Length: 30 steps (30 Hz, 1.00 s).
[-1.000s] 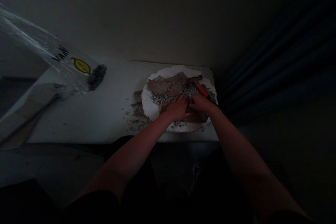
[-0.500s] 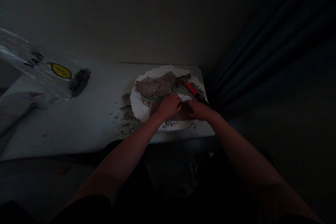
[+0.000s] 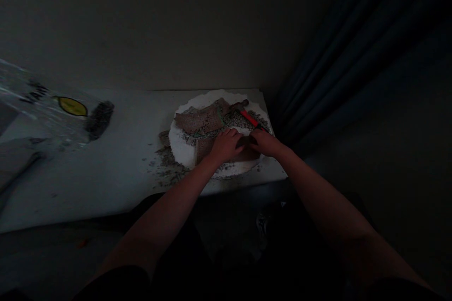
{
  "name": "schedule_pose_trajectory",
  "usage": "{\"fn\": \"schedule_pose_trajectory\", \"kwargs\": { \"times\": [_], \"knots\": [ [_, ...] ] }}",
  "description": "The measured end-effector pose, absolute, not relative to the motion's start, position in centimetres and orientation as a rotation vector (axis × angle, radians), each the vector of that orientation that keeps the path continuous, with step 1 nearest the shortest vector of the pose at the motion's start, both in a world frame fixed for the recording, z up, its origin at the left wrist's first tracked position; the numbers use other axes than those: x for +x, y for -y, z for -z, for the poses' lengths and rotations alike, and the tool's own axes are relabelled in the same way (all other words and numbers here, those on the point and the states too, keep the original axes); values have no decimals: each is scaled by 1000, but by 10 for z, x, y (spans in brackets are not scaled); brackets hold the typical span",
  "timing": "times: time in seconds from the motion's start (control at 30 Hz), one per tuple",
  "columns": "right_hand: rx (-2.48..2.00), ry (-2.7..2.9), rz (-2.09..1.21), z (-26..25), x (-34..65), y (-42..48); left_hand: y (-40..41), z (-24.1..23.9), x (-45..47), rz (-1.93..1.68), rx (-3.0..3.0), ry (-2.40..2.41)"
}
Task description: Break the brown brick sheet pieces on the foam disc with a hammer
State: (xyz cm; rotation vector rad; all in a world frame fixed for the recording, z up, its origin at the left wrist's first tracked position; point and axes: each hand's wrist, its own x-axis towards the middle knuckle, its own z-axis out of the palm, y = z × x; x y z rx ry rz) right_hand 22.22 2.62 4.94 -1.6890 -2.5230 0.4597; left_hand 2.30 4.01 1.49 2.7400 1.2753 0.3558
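Both my hands rest on a round white foam disc (image 3: 183, 143) at the right end of a white table. My left hand (image 3: 224, 145) and my right hand (image 3: 264, 142) are curled, fingertips together, around a small dark brownish piece (image 3: 246, 141) between them. Beyond the hands lie brown mesh-backed mosaic sheets (image 3: 200, 120) and grey rubble. A hammer with a red handle (image 3: 249, 116) lies on the disc's far right side, just beyond my right hand. The scene is very dim.
Grey crumbs (image 3: 165, 169) spill off the disc's left edge onto the table (image 3: 116, 160). A clear plastic bag with a yellow label (image 3: 72, 106) and dark contents lies at the far left. A dark curtain (image 3: 353, 66) hangs on the right, a plain wall behind.
The view has shifted, so the table and disc sit further left in frame. My hands stay together on the piece; the right hand has slid slightly nearer the hammer.
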Motion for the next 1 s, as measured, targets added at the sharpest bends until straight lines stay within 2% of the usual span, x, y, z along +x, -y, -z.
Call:
{"fn": "schedule_pose_trajectory", "kwargs": {
  "times": [0.53, 1.0],
  "knots": [
    [-1894, 2427, -605, -47, 204, -54, -36, -17, 24, -296, 2645, -1327],
    [-1853, 2525, -679, -37, 212, -66, -35, -17, 24, -278, 2643, -1320]
  ]
}}
